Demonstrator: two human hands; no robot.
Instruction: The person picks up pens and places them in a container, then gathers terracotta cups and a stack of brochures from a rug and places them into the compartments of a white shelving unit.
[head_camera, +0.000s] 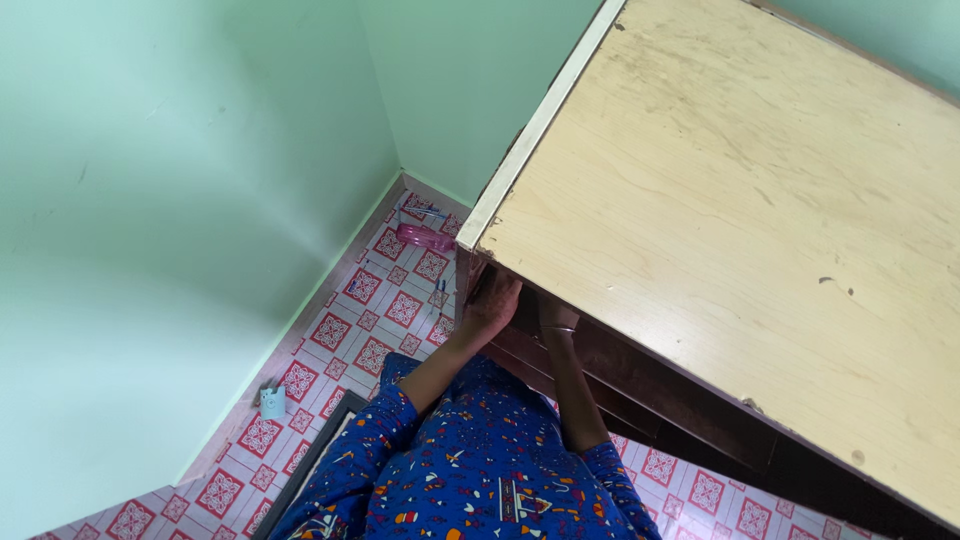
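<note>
A wooden cabinet with a pale, scuffed top (740, 200) and a dark brown front (640, 385) stands in front of me. Both my arms, in blue patterned sleeves, reach up to that front just under the top's edge. My left hand (490, 303) rests against the dark wood near the cabinet's left corner, with its fingers tucked out of sight under the top. My right hand (556, 318) is beside it, and only its wrist and the back of the hand show; the rest is hidden under the edge. What either hand holds is not visible.
The floor (350, 330) has red and white patterned tiles and meets pale green walls (180, 200) in a corner. A pink object (425, 237) lies on the floor near the corner. A small light-blue object (272, 402) stands by the left wall. A dark-edged panel (318, 455) lies at my left side.
</note>
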